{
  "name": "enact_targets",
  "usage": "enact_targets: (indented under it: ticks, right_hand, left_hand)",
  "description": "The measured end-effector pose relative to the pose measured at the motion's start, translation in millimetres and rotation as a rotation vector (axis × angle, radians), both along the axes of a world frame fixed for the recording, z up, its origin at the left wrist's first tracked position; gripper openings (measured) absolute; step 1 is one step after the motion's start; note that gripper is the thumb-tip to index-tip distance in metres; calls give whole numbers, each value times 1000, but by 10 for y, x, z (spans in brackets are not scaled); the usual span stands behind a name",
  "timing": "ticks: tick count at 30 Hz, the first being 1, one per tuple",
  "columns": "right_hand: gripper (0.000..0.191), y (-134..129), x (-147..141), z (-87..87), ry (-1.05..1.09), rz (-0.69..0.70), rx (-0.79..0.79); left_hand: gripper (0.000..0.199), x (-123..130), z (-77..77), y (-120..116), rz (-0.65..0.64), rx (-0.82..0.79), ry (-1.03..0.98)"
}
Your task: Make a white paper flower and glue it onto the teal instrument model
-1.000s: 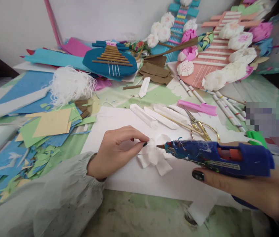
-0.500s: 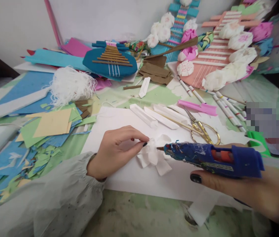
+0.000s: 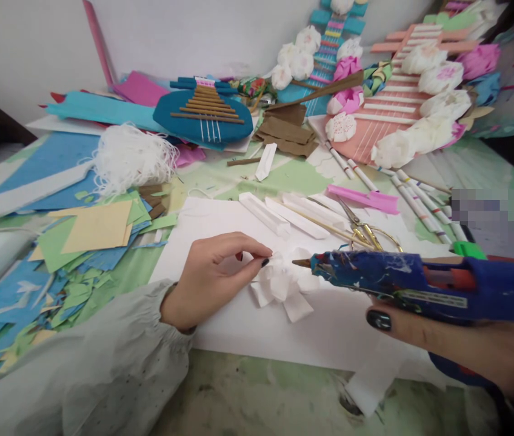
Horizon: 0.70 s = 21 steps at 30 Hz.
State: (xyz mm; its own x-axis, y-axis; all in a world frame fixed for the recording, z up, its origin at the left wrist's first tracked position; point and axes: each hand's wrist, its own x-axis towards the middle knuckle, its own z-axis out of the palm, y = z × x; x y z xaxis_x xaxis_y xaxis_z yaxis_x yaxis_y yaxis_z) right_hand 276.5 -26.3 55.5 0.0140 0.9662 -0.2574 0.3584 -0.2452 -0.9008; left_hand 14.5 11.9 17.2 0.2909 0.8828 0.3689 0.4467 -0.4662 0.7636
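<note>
A white paper flower (image 3: 283,284) with spread petals lies on a white sheet (image 3: 220,218) in the middle of the table. My left hand (image 3: 225,266) pinches the flower's left edge between thumb and fingertips. In my right hand (image 3: 457,339) is a blue hot glue gun (image 3: 420,281), its fingers wrapped round a handle that is mostly hidden. The gun's metal nozzle points left, at the flower's right side. Whether the tip touches a petal I cannot tell. Behind the flower lie folded white paper strips (image 3: 266,215) and gold-handled scissors (image 3: 366,233), partly covered by the gun.
Paper scraps (image 3: 88,236) and a heap of white string (image 3: 132,157) cover the left side. At the back stand a dark blue paper instrument (image 3: 166,118) and a pink one (image 3: 352,145) with paper flowers. White markers (image 3: 414,203) lie at right.
The glue gun in my right hand has moved right and nearer to me, its nozzle drawing slightly away from the flower's middle. My left hand has hardly moved.
</note>
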Motion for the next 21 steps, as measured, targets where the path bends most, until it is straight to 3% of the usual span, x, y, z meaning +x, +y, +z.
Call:
enact_targets:
  ticks: [4,9,14,21]
  right_hand:
    - [22,49,-111,51,15,124,-27]
    - [26,55,-307,36,413,16,-132]
    - [19,124,-417,-87,823,20,-203]
    - [19,148,-467,-184,828,49,-205]
  left_hand:
    - [16,4,-8,-3,16,5,9]
    - [16,7,-16,-9,9,23,21]
    - [18,0,-27,-32,-1,79,33]
    - [19,12,-31,-53,-25,114,39]
